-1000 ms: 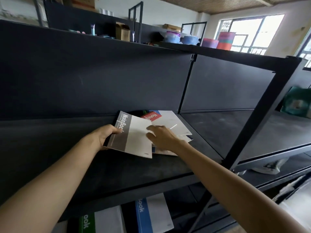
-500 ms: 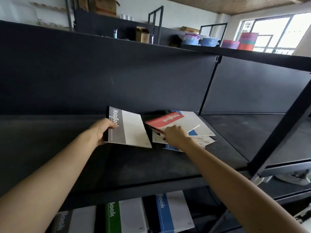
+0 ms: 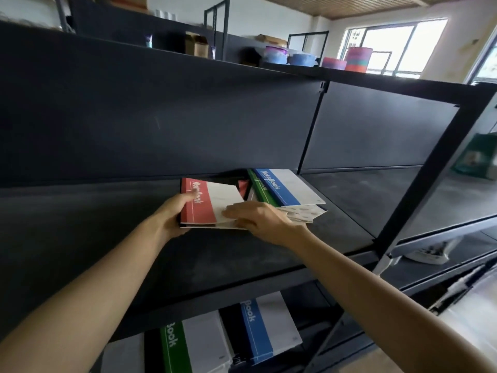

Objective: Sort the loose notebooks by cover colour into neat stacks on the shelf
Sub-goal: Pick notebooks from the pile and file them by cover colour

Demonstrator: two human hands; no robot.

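A red-banded notebook [image 3: 200, 204] lies on top of a small pile that my left hand [image 3: 174, 215] grips at its left edge, thumb across the red band. My right hand [image 3: 255, 218] rests on the white part of that cover, fingers pinching its right edge. Just right of it sits a loose heap on the dark shelf board [image 3: 242, 254]: a blue-banded notebook [image 3: 285, 187] on top, a green-banded one [image 3: 262, 188] showing under it, and another red cover [image 3: 243, 185] partly hidden. Whatever lies under the red notebook in my left hand is hidden.
On the shelf below, green-banded notebooks [image 3: 193, 345] and blue-banded notebooks [image 3: 265, 331] lie side by side. A black upright post [image 3: 419, 168] crosses at the right. Tubs and boxes [image 3: 290, 59] stand on the top shelf. The board's left part is bare.
The grey notebook held by my left hand is now covered by the red one, which my right hand brought over from the heap. The blue notebook now tops the heap.
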